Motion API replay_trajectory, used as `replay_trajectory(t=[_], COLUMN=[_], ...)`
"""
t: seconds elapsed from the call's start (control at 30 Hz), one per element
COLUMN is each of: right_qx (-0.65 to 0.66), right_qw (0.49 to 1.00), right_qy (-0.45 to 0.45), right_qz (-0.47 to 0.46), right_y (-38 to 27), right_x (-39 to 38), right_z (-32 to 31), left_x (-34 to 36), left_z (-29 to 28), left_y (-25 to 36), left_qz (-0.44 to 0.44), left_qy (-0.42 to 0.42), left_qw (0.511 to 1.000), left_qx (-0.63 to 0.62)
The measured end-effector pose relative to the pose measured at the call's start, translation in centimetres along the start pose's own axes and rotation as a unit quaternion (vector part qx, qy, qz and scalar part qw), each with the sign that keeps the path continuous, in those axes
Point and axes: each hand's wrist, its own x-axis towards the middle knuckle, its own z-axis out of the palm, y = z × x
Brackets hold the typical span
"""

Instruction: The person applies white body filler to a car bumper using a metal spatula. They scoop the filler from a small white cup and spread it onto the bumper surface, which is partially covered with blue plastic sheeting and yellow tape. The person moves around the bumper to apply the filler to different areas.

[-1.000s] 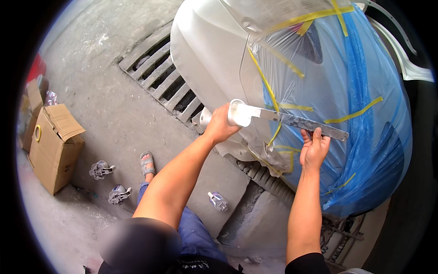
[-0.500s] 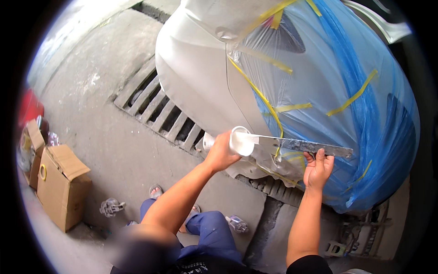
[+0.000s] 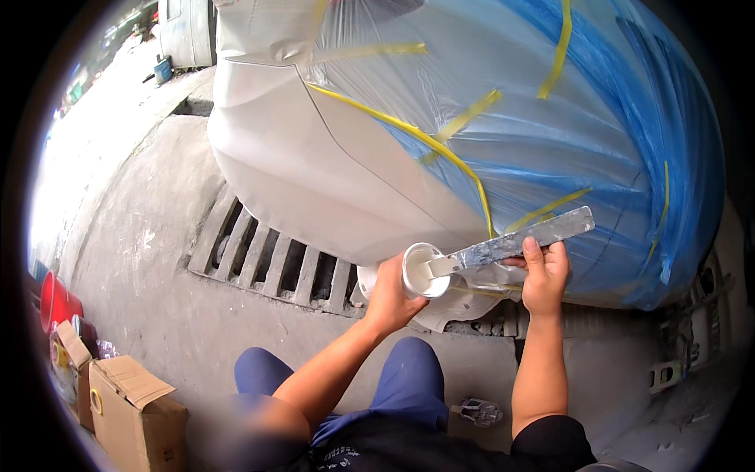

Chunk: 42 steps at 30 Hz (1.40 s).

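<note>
My left hand (image 3: 387,303) is wrapped round a white cup (image 3: 408,281), tilted so that its mouth shows, with a white liquid (image 3: 416,267) inside. In my right hand (image 3: 546,279) is a flat, paint-stained mixing stick (image 3: 521,242), gripped between thumb and fingers. The stick slants down to the left, and its lower end reaches into the mouth of the cup. Just beyond both hands stands a pale vehicle body panel (image 3: 314,169). Clear and blue plastic sheeting (image 3: 605,149) covers the part to its right, with yellow tape (image 3: 429,140) along the edge.
A slotted drain grate (image 3: 271,259) runs along the floor under the panel. At the lower left stand cardboard boxes (image 3: 130,417) and a red bucket (image 3: 61,303). Crumpled clear plastic (image 3: 477,411) lies on the floor near my right knee. Metal parts (image 3: 692,330) lie at the right.
The stick's left end has dropped from above the cup's rim into its mouth, and its right end is now raised. The view has shifted, and my knees have come forward.
</note>
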Motion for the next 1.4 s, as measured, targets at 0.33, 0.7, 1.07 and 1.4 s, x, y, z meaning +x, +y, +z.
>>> replay_trajectory(t=[0.33,0.7,1.07,1.4], right_qx=[0.111,0.217,0.235,0.245], right_qw=[0.987,0.97,0.968,0.963], right_qy=[0.1,0.104,0.087,0.108], right_qz=[0.059,0.035,0.024,0.042], right_y=[1.8,4.8,5.9,7.3], right_x=[-1.0,-0.9,0.3,0.4], right_z=[-3.7,-5.2,-4.8,-5.9], left_x=[-0.3,1.4,1.5,1.3], left_z=[0.8,-0.2,-0.2,-0.3], left_y=[0.0,0.7,1.6,1.3], left_qz=[-0.021,-0.023,0.003,-0.005], left_qy=[0.013,0.087,0.13,0.128], left_qw=[1.0,0.996,0.989,0.991], left_qx=[0.006,-0.011,-0.071,-0.029])
